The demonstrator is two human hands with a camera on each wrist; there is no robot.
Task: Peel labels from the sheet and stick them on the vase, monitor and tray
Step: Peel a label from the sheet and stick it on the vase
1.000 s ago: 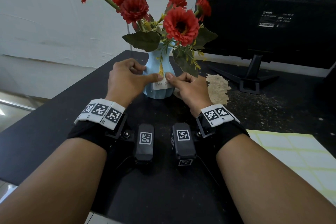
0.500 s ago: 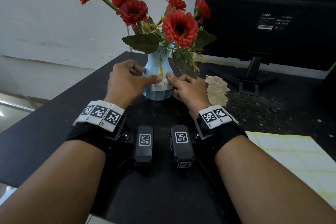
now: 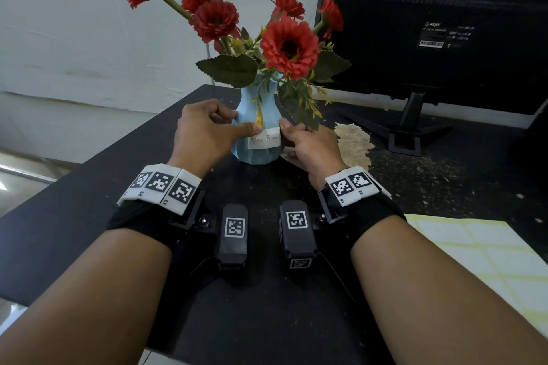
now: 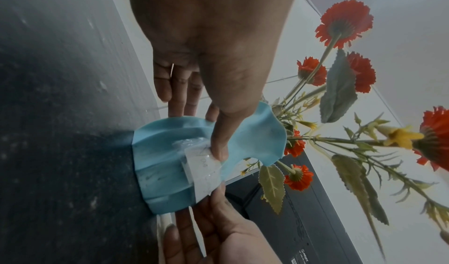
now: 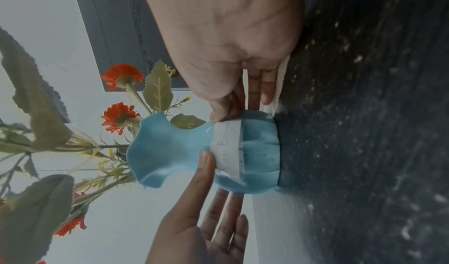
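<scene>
Thumbs have slid apart along the label (image 3: 264, 141), so more handwriting shows now. Label sheet (image 3: 486, 258) lies nearest on the worktop (image 3: 59, 225). Left hand (image 3: 204, 132) and right hand (image 3: 311, 145) press its ends onto the blue vase (image 3: 252, 115), fingers fairly straight; monitor (image 3: 444, 24) behind.

Head above; wrists flanking vase (image 3: 257, 139)

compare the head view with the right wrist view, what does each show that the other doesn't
Only the head view shows the label sheet on the table's right and the monitor's stand. Only the right wrist view shows the right hand's fingers lying straight behind the vase. Both show the blue vase, the handwritten label on it, and the left hand's thumb pressing one end.
</scene>
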